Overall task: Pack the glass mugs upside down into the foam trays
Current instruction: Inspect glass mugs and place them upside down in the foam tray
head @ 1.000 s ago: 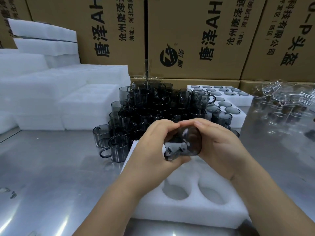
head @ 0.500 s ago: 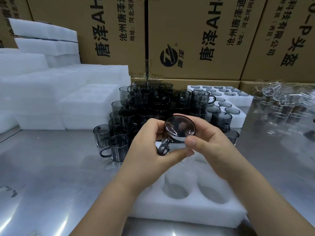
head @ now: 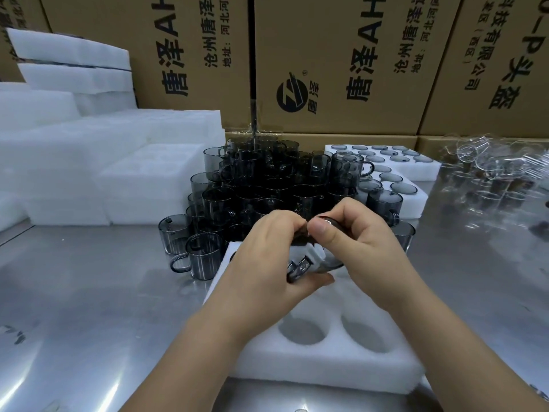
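Both hands hold one smoky grey glass mug (head: pixel 309 263) just above the far part of a white foam tray (head: pixel 326 364). My left hand (head: pixel 267 263) curls round the mug from the left, its thumb under the handle. From the right, my right hand (head: pixel 356 251) grips the mug, thumb on its upturned base. The mug is tilted, base up. Two round holes in the tray's near row show bare. A pile of grey glass mugs (head: pixel 267 185) stands stacked behind the tray.
Filled foam trays (head: pixel 395 173) with upturned mugs lie at the back right. Stacks of blank foam (head: pixel 104 162) fill the left. Clear glassware (head: pixel 499 171) sits far right. Cardboard boxes (head: pixel 326 63) wall the back of the steel table (head: pixel 89 292).
The mug has been turned from lying sideways to base up and lowered toward the tray's far holes. Both hands have closed tighter round it.
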